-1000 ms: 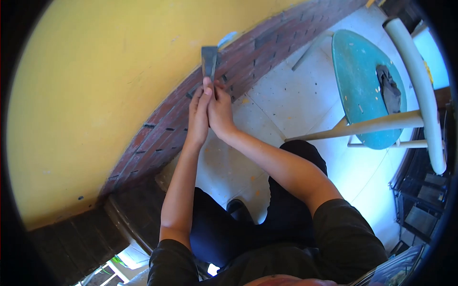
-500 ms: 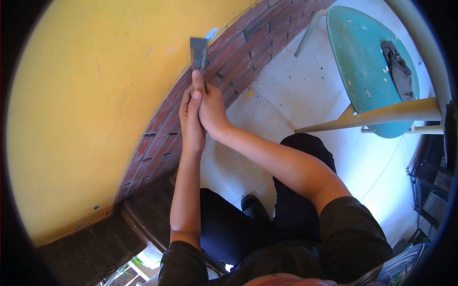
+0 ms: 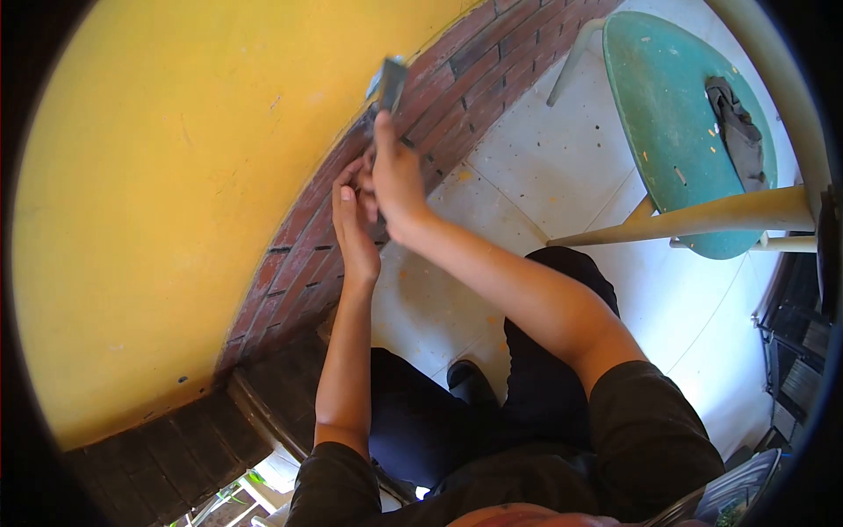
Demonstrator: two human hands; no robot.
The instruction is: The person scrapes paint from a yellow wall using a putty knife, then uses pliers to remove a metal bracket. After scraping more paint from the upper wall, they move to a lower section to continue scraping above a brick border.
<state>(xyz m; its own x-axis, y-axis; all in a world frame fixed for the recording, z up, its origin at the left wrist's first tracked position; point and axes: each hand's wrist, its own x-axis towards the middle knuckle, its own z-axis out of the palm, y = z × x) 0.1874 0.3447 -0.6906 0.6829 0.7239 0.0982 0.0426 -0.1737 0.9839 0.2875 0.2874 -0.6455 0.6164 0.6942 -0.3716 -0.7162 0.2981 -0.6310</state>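
My right hand (image 3: pixel 400 189) is closed around a putty knife (image 3: pixel 392 83), its thumb stretched along the tool toward the metal blade. The blade points up and away, at the line where the yellow wall (image 3: pixel 176 193) meets the red brick band (image 3: pixel 303 255). A small pale bluish patch (image 3: pixel 374 86) shows on the wall beside the blade. Just left of the right hand, my left hand (image 3: pixel 355 237) is raised with its fingers stretched out, holding nothing that I can see. Part of its fingers overlaps the right hand, and the knife's handle is mostly hidden.
On the right stands a green chair (image 3: pixel 659 114) with a dark crumpled cloth (image 3: pixel 738 132) and small chips on its seat. Specks lie on the white tiled floor (image 3: pixel 518 176). A dark ledge (image 3: pixel 167 457) runs along the lower left.
My right hand has come away from the left, turning the putty knife and carrying it slightly right and up. The left hand has loosened from around it and stays near the same place.
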